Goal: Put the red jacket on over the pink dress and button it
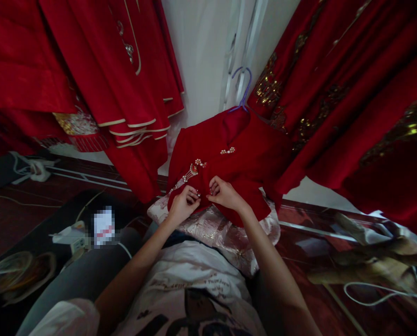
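A red jacket [243, 177] on a purple hanger [242, 91] is spread before me, its lower part over my lap. Pearl-like ornaments [227, 150] sit below its collar, and a beaded pendant ornament [192, 170] decorates the left side of its front. My left hand [184, 204] has curled fingers pinching at the jacket's front near the lower edge. Close beside it, my right hand [225, 193] pinches the same front with thumb and fingers. Small shiny bits show at both sets of fingertips; whether they are fastenings or nails I cannot tell.
Pale shiny brocade fabric [215, 233] lies under the jacket. Red garments [107, 56] hang at left, and sequined red ones [334, 93] at right. A power strip [70, 240] and round clear containers [17, 275] lie at lower left; a white cord [379, 298] lies at right.
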`<state>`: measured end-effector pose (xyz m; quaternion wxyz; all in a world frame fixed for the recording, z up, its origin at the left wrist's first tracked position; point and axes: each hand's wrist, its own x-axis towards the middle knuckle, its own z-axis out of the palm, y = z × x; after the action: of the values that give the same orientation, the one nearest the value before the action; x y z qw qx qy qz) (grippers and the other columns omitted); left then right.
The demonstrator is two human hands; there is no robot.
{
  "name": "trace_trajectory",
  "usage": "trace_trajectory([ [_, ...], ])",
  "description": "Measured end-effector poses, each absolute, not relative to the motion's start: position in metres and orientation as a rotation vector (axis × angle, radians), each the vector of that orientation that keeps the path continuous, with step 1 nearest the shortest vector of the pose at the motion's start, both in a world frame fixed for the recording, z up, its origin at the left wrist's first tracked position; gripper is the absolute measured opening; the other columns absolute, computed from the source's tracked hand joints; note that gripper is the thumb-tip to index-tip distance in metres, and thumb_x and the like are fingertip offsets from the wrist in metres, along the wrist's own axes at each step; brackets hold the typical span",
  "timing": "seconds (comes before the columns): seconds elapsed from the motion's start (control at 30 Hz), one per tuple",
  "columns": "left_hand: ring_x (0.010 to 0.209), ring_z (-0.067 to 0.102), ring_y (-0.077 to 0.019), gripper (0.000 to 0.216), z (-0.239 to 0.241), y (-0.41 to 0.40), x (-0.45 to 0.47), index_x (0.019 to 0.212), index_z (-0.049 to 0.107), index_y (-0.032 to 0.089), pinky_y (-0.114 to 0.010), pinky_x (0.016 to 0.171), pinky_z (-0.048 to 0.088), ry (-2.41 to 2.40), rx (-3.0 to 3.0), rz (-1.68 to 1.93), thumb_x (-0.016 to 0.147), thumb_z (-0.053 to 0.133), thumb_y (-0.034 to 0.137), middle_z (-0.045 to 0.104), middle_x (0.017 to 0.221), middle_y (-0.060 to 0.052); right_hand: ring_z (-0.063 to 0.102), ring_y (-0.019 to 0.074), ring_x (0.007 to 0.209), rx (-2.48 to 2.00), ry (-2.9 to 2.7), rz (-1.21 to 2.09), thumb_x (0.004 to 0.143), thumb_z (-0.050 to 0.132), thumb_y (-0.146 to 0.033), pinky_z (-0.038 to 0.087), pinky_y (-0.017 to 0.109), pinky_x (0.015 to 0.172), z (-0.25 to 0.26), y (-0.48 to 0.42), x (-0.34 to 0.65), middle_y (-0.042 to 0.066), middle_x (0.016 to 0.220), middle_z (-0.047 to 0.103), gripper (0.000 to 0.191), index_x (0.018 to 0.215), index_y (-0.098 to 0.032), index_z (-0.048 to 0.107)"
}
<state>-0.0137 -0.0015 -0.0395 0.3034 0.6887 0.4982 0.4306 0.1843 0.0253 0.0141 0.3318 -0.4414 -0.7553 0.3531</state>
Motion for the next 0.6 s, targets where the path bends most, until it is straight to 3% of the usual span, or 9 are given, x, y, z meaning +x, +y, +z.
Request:
trace_trajectory([
  [0.1,0.073,0.067,-0.0114,0.029,-0.046,0.001,-0.012,0.103,0.057,0.021,-0.019,0.060,0.050,1.266,1.725,1.135,0.075,0.064,0.020,0.070,0.086,0.000,0.059,0.0102,0.066,-1.111,-1.992,1.027,0.064,0.072,-0.018,0.047,0.022,0.060,0.010,0.027,0.188,-0.001,0.083,0.060,0.037,0.094,-0.018,0.051],
  [0.2,0.079,0.068,-0.0128,0.031,-0.054,0.004,-0.008,0.104,0.061,0.018,-0.022,0.066,0.054,1.196,1.576,1.184,0.073,0.064,0.018,0.071,0.092,-0.004,0.062,0.0109,0.071,-1.101,-2.017,1.022,0.071,0.068,-0.018,0.051,0.022,0.065,0.012,0.026,0.190,0.002,0.086,0.065,0.024,0.093,-0.017,0.058],
  [0.37,0.076,0.068,-0.0136,0.029,-0.060,0.009,-0.005,0.099,0.063,0.014,-0.028,0.073,0.057,1.145,1.424,1.309,0.070,0.066,0.014,0.070,0.085,-0.005,0.063,0.0111,0.071,-1.134,-1.996,0.927,0.077,0.063,-0.016,0.051,0.022,0.067,0.009,0.029,0.185,0.004,0.081,0.069,0.012,0.089,-0.015,0.064],
  [0.5,0.069,0.062,-0.0110,0.020,-0.054,0.012,-0.006,0.095,0.064,0.018,-0.023,0.064,0.053,1.365,1.784,1.305,0.075,0.066,0.016,0.065,0.084,-0.002,0.064,0.0116,0.071,-1.125,-1.972,0.900,0.077,0.066,-0.016,0.051,0.022,0.067,0.004,0.032,0.182,0.004,0.080,0.069,0.011,0.088,-0.014,0.066],
  [0.6,0.070,0.058,-0.0112,0.011,-0.044,0.016,-0.007,0.091,0.063,0.020,-0.023,0.067,0.050,1.441,2.124,1.227,0.081,0.063,0.017,0.060,0.085,-0.001,0.063,0.0116,0.071,-1.129,-1.973,0.870,0.077,0.066,-0.017,0.051,0.023,0.067,0.004,0.032,0.182,0.003,0.080,0.069,0.010,0.087,-0.015,0.065],
])
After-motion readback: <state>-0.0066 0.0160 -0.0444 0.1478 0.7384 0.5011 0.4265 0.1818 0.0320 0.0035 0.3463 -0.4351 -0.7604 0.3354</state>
